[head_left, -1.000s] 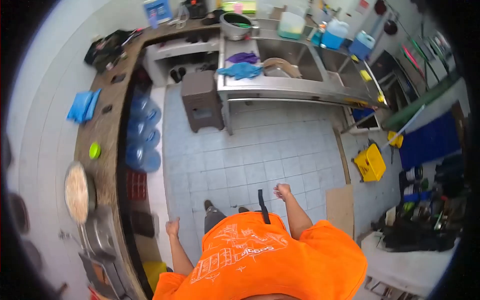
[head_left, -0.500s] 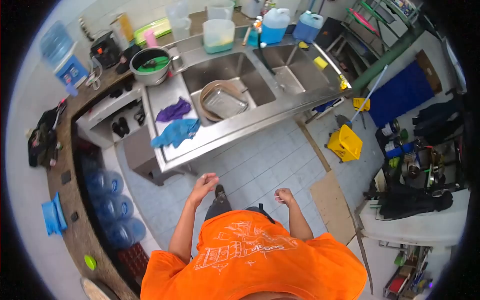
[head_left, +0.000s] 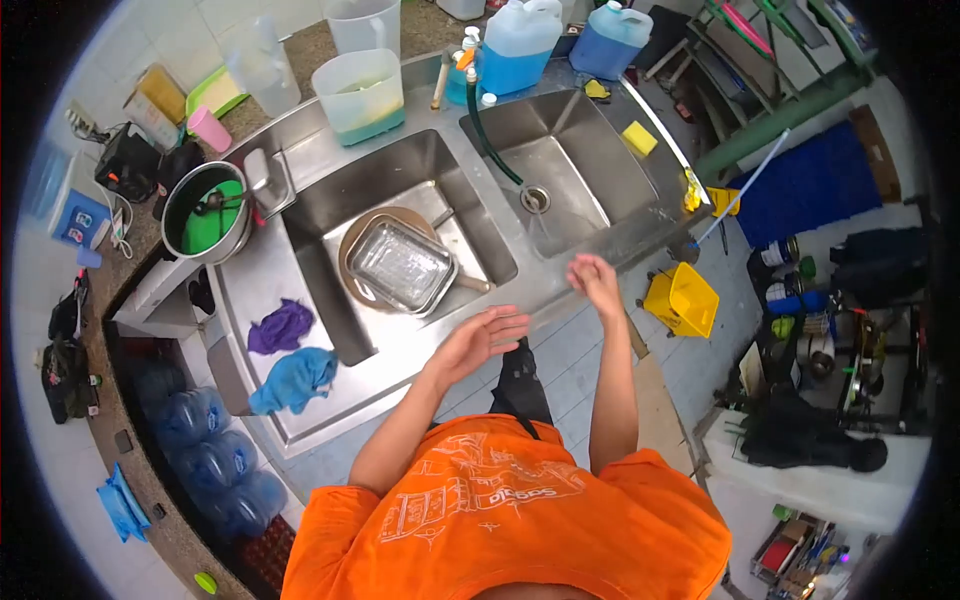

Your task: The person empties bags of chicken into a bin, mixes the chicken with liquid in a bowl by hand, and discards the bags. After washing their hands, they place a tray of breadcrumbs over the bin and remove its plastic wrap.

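My left hand (head_left: 478,345) is held over the front edge of the steel sink counter, open and empty, its fingers stretched out. Farther right, my right hand (head_left: 597,283) hovers by the front rim, loosely open with fingers slightly bent and nothing in it. In the left basin (head_left: 425,165) a clear glass baking dish (head_left: 403,265) rests on a round brown pan (head_left: 365,228) with a handle. The right basin (head_left: 565,165) has a drain, and a dark green hose (head_left: 487,140) reaches into it. A yellow sponge (head_left: 639,138) lies on its right side.
A purple cloth (head_left: 281,327) and a blue cloth (head_left: 294,381) lie on the left drainboard, near a metal pot (head_left: 207,213). Behind the basins stand a plastic tub (head_left: 360,95) and jugs of blue liquid (head_left: 518,50). A yellow mop bucket (head_left: 683,300) is on the floor at right.
I have moved closer to the sink, which now fills more of the view. Both hands have risen and reached forward to the counter's front edge.
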### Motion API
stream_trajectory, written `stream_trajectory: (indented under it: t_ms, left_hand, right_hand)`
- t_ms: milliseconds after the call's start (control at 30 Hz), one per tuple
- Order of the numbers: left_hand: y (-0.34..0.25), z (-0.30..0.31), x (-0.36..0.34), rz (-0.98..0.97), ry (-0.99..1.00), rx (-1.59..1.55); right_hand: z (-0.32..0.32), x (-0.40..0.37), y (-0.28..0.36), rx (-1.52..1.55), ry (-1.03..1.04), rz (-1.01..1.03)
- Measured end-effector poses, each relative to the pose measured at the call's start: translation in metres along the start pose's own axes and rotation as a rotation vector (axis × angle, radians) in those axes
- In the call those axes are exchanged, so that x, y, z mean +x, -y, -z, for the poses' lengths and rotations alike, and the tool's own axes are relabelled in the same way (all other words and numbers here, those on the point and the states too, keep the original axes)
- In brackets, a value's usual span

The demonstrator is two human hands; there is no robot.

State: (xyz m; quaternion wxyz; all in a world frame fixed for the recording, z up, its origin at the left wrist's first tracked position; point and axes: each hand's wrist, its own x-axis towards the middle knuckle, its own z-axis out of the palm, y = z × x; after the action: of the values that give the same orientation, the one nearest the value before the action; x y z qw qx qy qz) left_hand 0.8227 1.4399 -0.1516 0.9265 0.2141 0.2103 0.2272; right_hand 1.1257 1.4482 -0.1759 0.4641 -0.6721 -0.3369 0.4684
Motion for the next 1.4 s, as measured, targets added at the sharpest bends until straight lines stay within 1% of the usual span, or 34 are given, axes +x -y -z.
stream_trajectory:
  t_ms: [67, 133, 200, 233, 267, 300, 367, 400, 467, 533, 600, 633, 667, 700, 733, 800, 833, 867, 900, 933, 967, 1000, 1033, 1067, 1100, 1133, 1167, 1200, 1233, 1267, 1300, 1333, 1367, 1400]
  left_hand:
    - [0.001, -0.01, 0.052, -0.02, 0.012, -0.187]
    - [-0.011, -0.024, 0.11, -0.023, -0.069, -0.27]
    - [-0.016, -0.026, 0.167, -0.093, -0.056, -0.595]
    - [-0.02, -0.028, 0.195, -0.132, -0.12, -0.657]
    - [-0.026, -0.024, 0.226, -0.14, -0.139, -0.665]
    - [-0.026, -0.017, 0.253, -0.179, -0.196, -0.746]
    - [-0.024, 0.002, 0.3, -0.238, -0.348, -0.857]
    - [-0.025, 0.012, 0.327, -0.264, -0.375, -0.898]
    - [-0.018, 0.035, 0.367, -0.238, -0.753, -0.792]
    - [-0.011, 0.068, 0.406, -0.224, -0.819, -0.916]
    - [0.009, 0.11, 0.442, -0.202, -0.861, -1.039]
    - [0.026, 0.141, 0.46, -0.312, -0.747, -1.189]
    - [0.034, 0.16, 0.476, -0.427, -0.622, -1.331]
    - [0.018, 0.153, 0.485, -0.271, -0.672, -1.221]
    - [0.012, 0.155, 0.493, -0.268, -0.678, -1.232]
    - [0.007, 0.163, 0.505, -0.464, -0.297, -1.031]
    - [0.013, 0.173, 0.511, -0.529, -0.222, -1.125]
    - [0.026, 0.18, 0.515, -0.523, -0.239, -1.133]
    - [0.04, 0.184, 0.515, -0.603, -0.219, -1.072]
    - [0.032, 0.172, 0.512, -0.683, -0.2, -1.007]
    - [0.024, 0.158, 0.508, -0.678, -0.08, -1.069]
    - [0.017, 0.15, 0.504, -0.684, -0.097, -1.068]
    - [0.015, 0.148, 0.5, -0.594, -0.211, -1.221]
    - [0.012, 0.147, 0.496, -0.494, -0.324, -1.37]
    - [0.019, 0.155, 0.492, -0.485, -0.334, -1.366]
    - [0.037, 0.172, 0.489, -0.53, -0.443, -1.208]
    - [0.055, 0.188, 0.488, -0.58, -0.543, -1.052]
    - [0.061, 0.2, 0.489, -0.635, -0.637, -0.891]
    - [0.041, 0.206, 0.495, -0.474, -0.779, -0.88]
    - [0.025, 0.202, 0.5, -0.476, -0.776, -0.884]
    - [0.012, 0.197, 0.504, -0.313, -0.964, -0.738]
    - [0.008, 0.2, 0.509, -0.149, -1.137, -0.582]
    - [0.015, 0.207, 0.518, -0.037, -1.183, -0.367]
    - [0.018, 0.203, 0.519, -0.042, -1.183, -0.371]
  right_hand:
    - [-0.004, 0.087, 0.005, 0.002, 0.079, -0.02]
    - [-0.012, 0.178, -0.008, 0.008, 0.142, -0.048]
    - [-0.014, 0.244, -0.039, 0.347, 0.229, -0.436]
    - [-0.013, 0.266, -0.054, 0.347, 0.241, -0.461]
    - [-0.014, 0.292, -0.064, 0.465, 0.23, -0.606]
    - [-0.016, 0.311, -0.07, 0.577, 0.214, -0.761]
    - [-0.022, 0.336, -0.081, 0.547, 0.225, -0.829]
    - [-0.021, 0.351, -0.086, 0.514, 0.229, -0.864]
    - [-0.02, 0.37, -0.101, 0.487, 0.276, -0.927]
    - [-0.028, 0.384, -0.114, 0.515, 0.298, -0.965]
    - [-0.025, 0.389, -0.119, 0.186, 0.358, -0.835]
    - [-0.026, 0.386, -0.099, -0.122, 0.463, -0.787]
    - [-0.027, 0.38, -0.112, -0.39, 0.517, -0.521]
    - [-0.026, 0.373, -0.126, -0.65, 0.569, -0.246]
    - [-0.026, 0.367, -0.127, -0.656, 0.574, -0.256]
    - [-0.029, 0.352, -0.118, -0.756, 0.638, 0.117]
    - [-0.029, 0.345, -0.111, -0.797, 0.666, 0.299]
    - [-0.028, 0.345, -0.108, -0.831, 0.694, 0.482]
    - [-0.026, 0.362, -0.111, -0.813, 0.846, 0.392]
    - [-0.033, 0.376, -0.122, -0.804, 0.857, 0.381]
    - [-0.042, 0.392, -0.133, -0.968, 0.853, 0.203]
    - [-0.051, 0.406, -0.144, -1.129, 0.842, 0.026]
    - [-0.057, 0.421, -0.147, -1.144, 0.856, -0.079]
    - [-0.058, 0.416, -0.147, -1.136, 0.861, -0.084]
    - [-0.062, 0.408, -0.131, -1.114, 0.817, -0.153]
    - [-0.065, 0.4, -0.121, -1.096, 0.766, -0.222]
    - [-0.065, 0.394, -0.118, -1.14, 0.935, -0.263]
    - [-0.058, 0.384, -0.124, -1.145, 0.936, -0.259]
    - [-0.048, 0.369, -0.137, -0.813, 0.905, -0.126]
    - [-0.037, 0.355, -0.145, -0.482, 0.859, -0.004]
    - [-0.024, 0.349, -0.143, -0.278, 0.817, -0.321]
    - [-0.015, 0.348, -0.14, -0.285, 0.815, -0.317]
    - [-0.005, 0.346, -0.136, -0.024, 0.704, -0.561]
    - [-0.002, 0.344, -0.129, 0.241, 0.578, -0.796]
